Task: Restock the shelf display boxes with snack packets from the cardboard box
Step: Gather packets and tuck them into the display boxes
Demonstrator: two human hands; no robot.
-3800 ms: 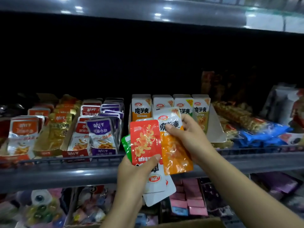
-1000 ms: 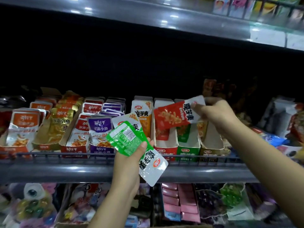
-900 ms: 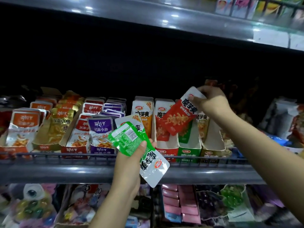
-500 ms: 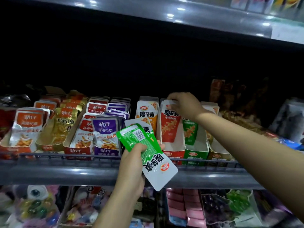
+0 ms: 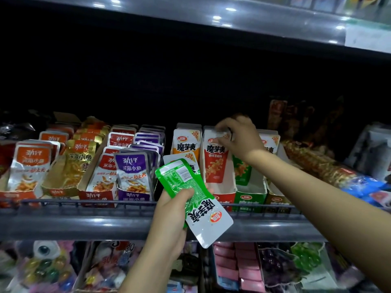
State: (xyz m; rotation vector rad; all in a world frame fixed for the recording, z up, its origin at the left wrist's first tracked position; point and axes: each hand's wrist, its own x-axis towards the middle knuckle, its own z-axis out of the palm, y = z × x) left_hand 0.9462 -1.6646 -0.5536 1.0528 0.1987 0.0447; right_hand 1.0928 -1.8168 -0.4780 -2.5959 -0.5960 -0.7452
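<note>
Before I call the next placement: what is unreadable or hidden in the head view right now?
- Cardboard box: not in view.
- Right hand: motion-blurred at the red packet; grip unclear.
- Green display box: right forearm covers its contents.
- Left hand: holds a green packet with others fanned behind; count unclear.
- Shelf back: dark.

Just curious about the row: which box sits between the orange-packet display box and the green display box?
In the head view, the red cardboard display box, holding upright red-and-white snack packets.
</note>
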